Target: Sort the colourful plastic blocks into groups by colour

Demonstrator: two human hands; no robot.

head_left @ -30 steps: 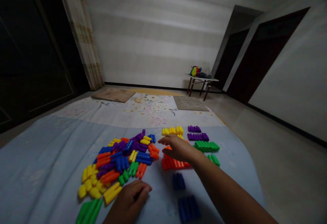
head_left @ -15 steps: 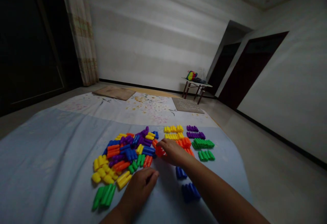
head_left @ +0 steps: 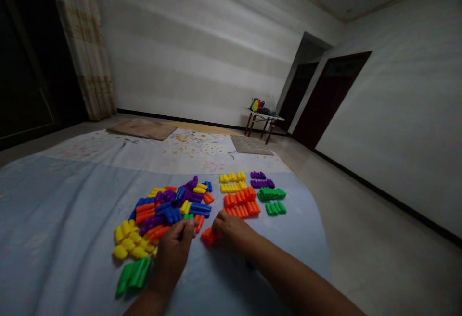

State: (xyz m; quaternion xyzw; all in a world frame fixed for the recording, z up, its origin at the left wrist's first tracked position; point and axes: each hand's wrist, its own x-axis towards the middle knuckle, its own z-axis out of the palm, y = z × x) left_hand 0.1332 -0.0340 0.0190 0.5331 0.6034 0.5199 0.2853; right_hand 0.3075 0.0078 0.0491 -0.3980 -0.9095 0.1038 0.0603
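Observation:
My right hand (head_left: 230, 230) is closed on an orange block piece (head_left: 208, 235) that lies low over the blue sheet (head_left: 65, 220). My left hand (head_left: 173, 252) sits just left of it, fingers curled at the near edge of a mixed pile of coloured blocks (head_left: 164, 210); whether it holds a block I cannot make out. Beyond my hands lie sorted rows: orange blocks (head_left: 241, 202), yellow blocks (head_left: 231, 182), purple blocks (head_left: 260, 180) and green blocks (head_left: 272, 199). My right forearm hides the blue blocks.
A green block cluster (head_left: 133, 275) lies near my left wrist. Yellow pieces (head_left: 126, 241) sit at the pile's left. A small table (head_left: 263, 120) with a colourful bag stands by the far wall. Two floor mats (head_left: 250, 145) lie past the sheet. Bare floor is at the right.
My right hand has pulled back towards me from the orange row with an orange piece in it. My left hand has moved forward to the pile's edge. The view has tilted up and shifted.

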